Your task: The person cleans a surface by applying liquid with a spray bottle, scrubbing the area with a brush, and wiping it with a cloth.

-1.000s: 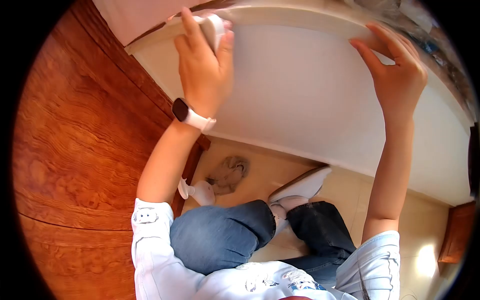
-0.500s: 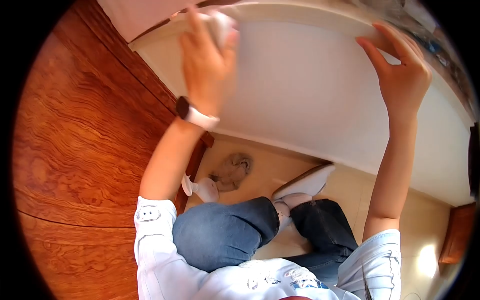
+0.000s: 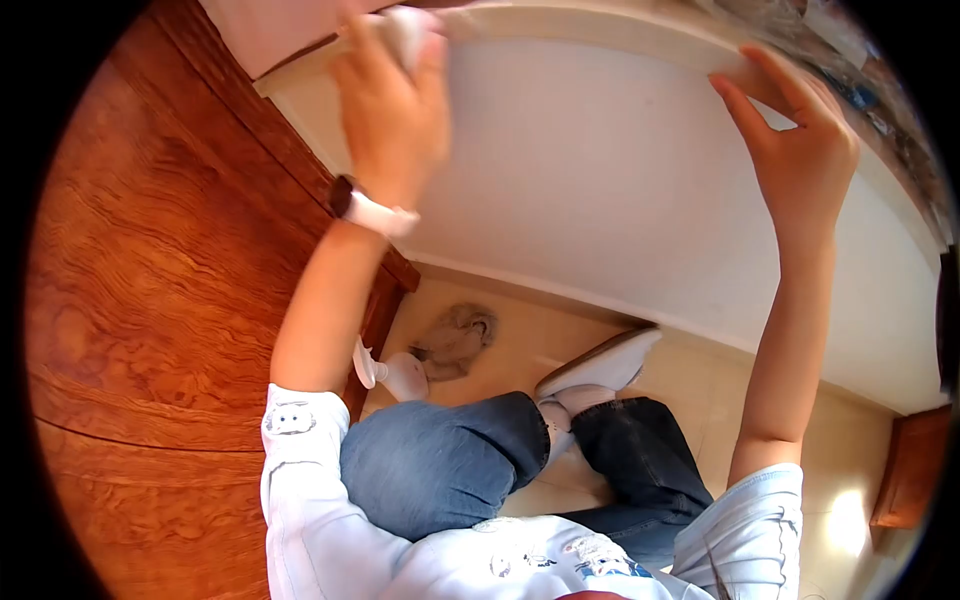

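My left hand (image 3: pixel 395 120), with a white-banded watch (image 3: pixel 372 208) on its wrist, is raised at the top of the view. Its fingers are closed on a blurred white wad (image 3: pixel 405 35), possibly cloth or paper, at the left end of a pale ledge (image 3: pixel 570 25). Farther right, my right hand (image 3: pixel 800 130) rests at the edge of that same ledge, its thumb and index finger spread apart. I see nothing held in it, though some fingertips are hidden. Below the ledge stretches a smooth white panel (image 3: pixel 600 170).
A brown wooden panel (image 3: pixel 160 290) fills the left side. On the tiled floor (image 3: pixel 520 300) lie a crumpled grey rag (image 3: pixel 458 340) and a white-and-pink object (image 3: pixel 400 375) near my knee. Plastic-wrapped items (image 3: pixel 870 75) stand beyond the ledge at upper right.
My left hand has shifted left and slightly up along the ledge with the white wad still in it. The right hand has stayed practically where it was.
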`<action>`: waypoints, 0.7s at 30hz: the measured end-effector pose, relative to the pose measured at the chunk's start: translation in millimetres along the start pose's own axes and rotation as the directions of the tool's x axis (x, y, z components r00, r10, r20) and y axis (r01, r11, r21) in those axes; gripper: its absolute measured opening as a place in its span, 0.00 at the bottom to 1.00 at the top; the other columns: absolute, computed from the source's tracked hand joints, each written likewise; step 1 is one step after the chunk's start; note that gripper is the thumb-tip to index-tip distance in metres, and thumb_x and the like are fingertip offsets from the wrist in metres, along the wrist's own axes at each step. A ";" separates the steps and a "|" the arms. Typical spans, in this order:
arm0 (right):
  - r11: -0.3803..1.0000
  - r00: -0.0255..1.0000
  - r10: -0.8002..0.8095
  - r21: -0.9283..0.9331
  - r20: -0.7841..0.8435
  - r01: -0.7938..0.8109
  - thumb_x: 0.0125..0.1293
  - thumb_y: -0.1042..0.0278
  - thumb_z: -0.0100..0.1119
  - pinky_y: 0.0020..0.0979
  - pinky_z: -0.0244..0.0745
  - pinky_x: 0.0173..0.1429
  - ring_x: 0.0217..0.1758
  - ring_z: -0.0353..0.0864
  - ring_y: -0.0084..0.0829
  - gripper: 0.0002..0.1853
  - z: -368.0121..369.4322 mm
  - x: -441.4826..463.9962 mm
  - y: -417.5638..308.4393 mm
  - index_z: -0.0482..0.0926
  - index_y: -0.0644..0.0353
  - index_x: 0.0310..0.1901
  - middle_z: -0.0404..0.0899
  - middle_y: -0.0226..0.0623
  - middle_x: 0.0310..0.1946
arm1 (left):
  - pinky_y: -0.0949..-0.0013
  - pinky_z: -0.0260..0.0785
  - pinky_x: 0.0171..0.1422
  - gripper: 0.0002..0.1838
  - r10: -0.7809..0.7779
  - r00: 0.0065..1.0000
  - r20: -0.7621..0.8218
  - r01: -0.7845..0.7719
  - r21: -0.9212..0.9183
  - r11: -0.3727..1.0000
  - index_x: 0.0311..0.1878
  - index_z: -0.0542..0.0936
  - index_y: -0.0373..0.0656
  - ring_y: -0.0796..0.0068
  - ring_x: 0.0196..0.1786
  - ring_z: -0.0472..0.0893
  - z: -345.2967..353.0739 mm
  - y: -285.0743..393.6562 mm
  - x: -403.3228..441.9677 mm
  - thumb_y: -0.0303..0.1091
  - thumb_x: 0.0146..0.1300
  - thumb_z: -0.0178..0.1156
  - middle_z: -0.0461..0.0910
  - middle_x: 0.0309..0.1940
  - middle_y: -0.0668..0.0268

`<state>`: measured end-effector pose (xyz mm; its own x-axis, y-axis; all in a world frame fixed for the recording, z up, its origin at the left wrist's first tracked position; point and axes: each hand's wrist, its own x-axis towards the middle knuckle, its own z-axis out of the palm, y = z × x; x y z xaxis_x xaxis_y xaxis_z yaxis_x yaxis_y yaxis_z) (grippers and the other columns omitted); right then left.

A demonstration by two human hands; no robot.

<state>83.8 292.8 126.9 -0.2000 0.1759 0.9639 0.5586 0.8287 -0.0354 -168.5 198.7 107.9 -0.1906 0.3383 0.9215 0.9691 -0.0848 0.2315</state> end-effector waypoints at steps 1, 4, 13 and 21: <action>1.000 1.000 0.009 -0.006 -0.008 -0.009 0.49 0.69 0.71 0.25 0.74 0.46 0.40 0.82 0.29 0.15 0.9 -1.8 1.6 0.84 0.58 0.40 0.84 0.34 0.36 | 0.60 0.59 0.62 0.30 0.116 0.990 0.080 -0.123 0.087 0.989 0.65 0.57 0.29 0.56 0.57 0.69 1.8 2.6 -4.2 0.42 0.68 0.46 0.69 0.52 0.47; 1.000 1.000 0.008 -0.018 -0.014 -0.008 0.49 0.69 0.71 0.25 0.74 0.47 0.41 0.82 0.29 0.15 -1.1 -2.3 3.4 0.84 0.58 0.40 0.84 0.34 0.36 | 0.55 0.61 0.60 0.39 -0.027 0.999 0.017 0.028 -0.020 0.999 0.70 0.47 0.33 0.47 0.57 0.66 2.1 -3.0 7.1 0.51 0.67 0.48 0.65 0.55 0.41; 0.999 0.999 -0.035 -0.034 -0.005 0.035 0.50 0.68 0.71 0.26 0.74 0.48 0.41 0.82 0.29 0.14 -4.5 -4.2 8.4 0.84 0.59 0.40 0.84 0.34 0.36 | 0.55 0.67 0.50 0.40 -0.233 0.970 0.073 0.239 -0.101 0.966 0.67 0.46 0.30 0.44 0.48 0.70 2.2 -28.4 14.4 0.51 0.66 0.50 0.67 0.47 0.38; 0.999 0.999 -0.051 -0.010 0.012 0.051 0.54 0.67 0.68 0.25 0.73 0.48 0.42 0.83 0.30 0.13 -7.7 -9.1 13.6 0.84 0.61 0.41 0.84 0.36 0.36 | 0.52 0.68 0.48 0.38 -0.090 0.989 0.113 0.085 0.051 0.995 0.67 0.49 0.32 0.46 0.47 0.71 1.5 -12.4 10.9 0.49 0.66 0.51 0.67 0.46 0.40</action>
<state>99.5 298.3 119.7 -0.2381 0.1402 0.9611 0.5559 0.8311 0.0165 -182.4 204.9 114.6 -0.2581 0.4487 0.8556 0.9563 -0.0075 0.2924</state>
